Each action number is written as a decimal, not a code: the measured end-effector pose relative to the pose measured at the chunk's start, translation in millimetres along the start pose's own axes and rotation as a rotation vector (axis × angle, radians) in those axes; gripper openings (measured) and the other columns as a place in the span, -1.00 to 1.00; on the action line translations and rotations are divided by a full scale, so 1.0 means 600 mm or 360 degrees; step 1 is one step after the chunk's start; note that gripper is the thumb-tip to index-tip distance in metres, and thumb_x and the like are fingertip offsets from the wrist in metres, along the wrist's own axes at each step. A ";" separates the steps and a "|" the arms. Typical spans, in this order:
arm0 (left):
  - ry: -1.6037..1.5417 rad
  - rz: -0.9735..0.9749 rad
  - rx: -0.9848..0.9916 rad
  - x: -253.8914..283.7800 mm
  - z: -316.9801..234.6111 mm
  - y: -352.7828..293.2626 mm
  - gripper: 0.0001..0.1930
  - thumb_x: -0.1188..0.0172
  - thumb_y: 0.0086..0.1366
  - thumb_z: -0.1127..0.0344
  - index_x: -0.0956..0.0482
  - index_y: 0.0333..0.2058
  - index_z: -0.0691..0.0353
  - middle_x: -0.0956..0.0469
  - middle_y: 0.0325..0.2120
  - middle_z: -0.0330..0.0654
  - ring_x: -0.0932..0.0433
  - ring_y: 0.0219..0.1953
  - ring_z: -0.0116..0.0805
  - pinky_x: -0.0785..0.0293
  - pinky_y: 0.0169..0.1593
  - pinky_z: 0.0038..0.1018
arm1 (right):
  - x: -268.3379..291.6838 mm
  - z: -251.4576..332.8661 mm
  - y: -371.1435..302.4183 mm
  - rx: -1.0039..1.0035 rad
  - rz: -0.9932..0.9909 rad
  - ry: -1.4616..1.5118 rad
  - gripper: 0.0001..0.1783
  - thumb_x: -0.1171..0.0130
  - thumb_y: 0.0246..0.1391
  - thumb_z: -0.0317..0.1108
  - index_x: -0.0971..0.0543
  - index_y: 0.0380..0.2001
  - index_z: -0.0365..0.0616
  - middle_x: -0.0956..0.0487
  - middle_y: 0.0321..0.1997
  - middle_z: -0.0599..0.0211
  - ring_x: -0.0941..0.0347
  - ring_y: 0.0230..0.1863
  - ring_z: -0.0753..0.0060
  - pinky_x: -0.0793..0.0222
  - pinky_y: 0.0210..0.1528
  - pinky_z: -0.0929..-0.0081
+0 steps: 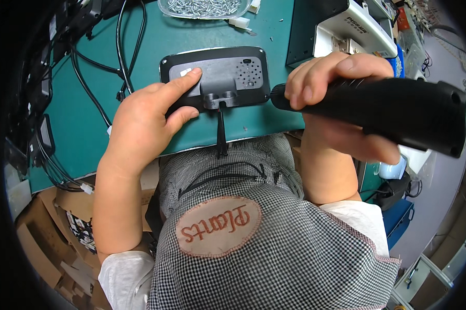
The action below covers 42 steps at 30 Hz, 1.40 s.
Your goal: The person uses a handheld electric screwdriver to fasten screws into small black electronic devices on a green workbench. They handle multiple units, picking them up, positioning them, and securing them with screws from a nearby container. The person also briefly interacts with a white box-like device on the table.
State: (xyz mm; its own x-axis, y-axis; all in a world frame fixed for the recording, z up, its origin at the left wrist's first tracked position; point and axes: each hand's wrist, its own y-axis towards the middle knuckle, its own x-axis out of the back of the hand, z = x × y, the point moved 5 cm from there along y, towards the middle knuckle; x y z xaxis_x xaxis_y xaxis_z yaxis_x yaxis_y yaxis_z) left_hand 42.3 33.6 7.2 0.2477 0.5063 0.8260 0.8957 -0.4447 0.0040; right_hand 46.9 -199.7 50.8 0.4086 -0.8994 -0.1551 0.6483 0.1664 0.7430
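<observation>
A flat black device housing [253,77] with rounded corners lies back side up on the green table. Its grey back has a grid of small holes, a white label and a raised middle part. From its lower edge a black cable [221,129] runs down over the table edge. My left hand [145,111] grips the housing's left side, index finger laid across the back and thumb at the lower edge. Closed around a black electric screwdriver [393,108] is my right hand [336,98]. The screwdriver's nose end is by the housing's lower right corner; the bit is hidden.
A clear tray [207,13] of silver screws sits at the far edge of the green table [259,121]. White-and-black equipment [347,28] stands at the far right. Black cables [122,51] cross the left side. Cardboard boxes [41,243] are at lower left.
</observation>
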 end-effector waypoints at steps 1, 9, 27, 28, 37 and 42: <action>0.0013 0.0007 0.0000 0.001 0.000 0.000 -0.36 -0.42 -0.03 0.31 -0.51 0.11 -0.09 -0.55 -0.45 -0.14 -0.40 -0.51 -0.27 -0.41 -0.36 -0.39 | -0.001 0.000 0.000 -0.0005 0.0015 0.0014 0.08 0.04 -0.15 0.61 -0.30 -0.04 -0.31 -0.48 -0.45 0.09 -0.46 -0.59 0.29 -0.47 -0.52 0.38; 0.0029 0.0011 0.0051 -0.003 -0.004 0.002 -0.37 -0.41 -0.02 0.36 -0.50 0.11 -0.05 -0.59 -0.37 -0.11 -0.50 -0.43 -0.19 -0.44 -0.29 -0.35 | 0.028 0.008 -0.009 -0.0040 -0.0369 0.0138 0.13 -0.03 -0.30 0.65 -0.34 -0.06 -0.28 -0.48 -0.51 0.11 -0.44 -0.58 0.28 -0.47 -0.51 0.37; -0.0005 -0.0148 -0.0116 -0.007 -0.014 0.004 -0.37 -0.42 -0.04 0.38 -0.52 0.09 0.00 -0.62 -0.33 -0.13 -0.54 -0.36 -0.20 -0.47 -0.24 -0.36 | 0.178 0.130 0.029 0.0171 -0.0813 -0.0460 0.08 0.22 -0.28 0.77 -0.56 -0.25 -0.09 -0.49 -0.59 0.21 -0.44 -0.66 0.25 -0.44 -0.55 0.33; -0.0009 -0.0147 -0.0115 -0.007 -0.014 0.004 -0.38 -0.42 -0.04 0.38 -0.52 0.09 0.01 -0.62 -0.33 -0.12 -0.55 -0.36 -0.20 -0.47 -0.23 -0.36 | 0.174 0.129 0.036 0.0121 -0.0767 -0.0438 0.08 0.22 -0.27 0.77 -0.56 -0.24 -0.10 -0.48 -0.60 0.21 -0.44 -0.66 0.25 -0.44 -0.55 0.32; 0.0014 -0.0016 0.0017 0.004 0.001 0.000 -0.37 -0.41 -0.02 0.36 -0.50 0.11 -0.04 -0.58 -0.36 -0.10 -0.49 -0.42 -0.20 -0.43 -0.29 -0.36 | 0.050 0.092 0.044 -0.0173 -0.0103 0.0217 0.03 -0.01 -0.16 0.57 -0.44 0.05 -0.18 -0.48 -0.34 0.25 -0.44 -0.47 0.32 -0.37 -0.38 0.35; 0.0024 0.0072 -0.0100 0.029 0.010 0.004 -0.31 -0.43 -0.06 0.33 -0.47 0.14 -0.08 -0.54 -0.45 -0.11 -0.49 -0.39 -0.14 -0.44 -0.25 -0.30 | -0.035 0.053 0.066 -0.0141 0.0140 0.0388 -0.04 -0.09 -0.11 0.45 -0.38 0.07 -0.21 -0.44 -0.34 0.27 -0.41 -0.46 0.35 -0.32 -0.40 0.36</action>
State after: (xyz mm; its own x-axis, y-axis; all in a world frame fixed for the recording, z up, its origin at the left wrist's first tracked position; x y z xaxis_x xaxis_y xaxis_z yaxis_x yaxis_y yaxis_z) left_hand 51.0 46.1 18.3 0.2816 0.4738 0.8344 0.8585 -0.5128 0.0014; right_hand 43.6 -187.4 104.3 0.6015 -0.7579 -0.2528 0.6529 0.2839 0.7022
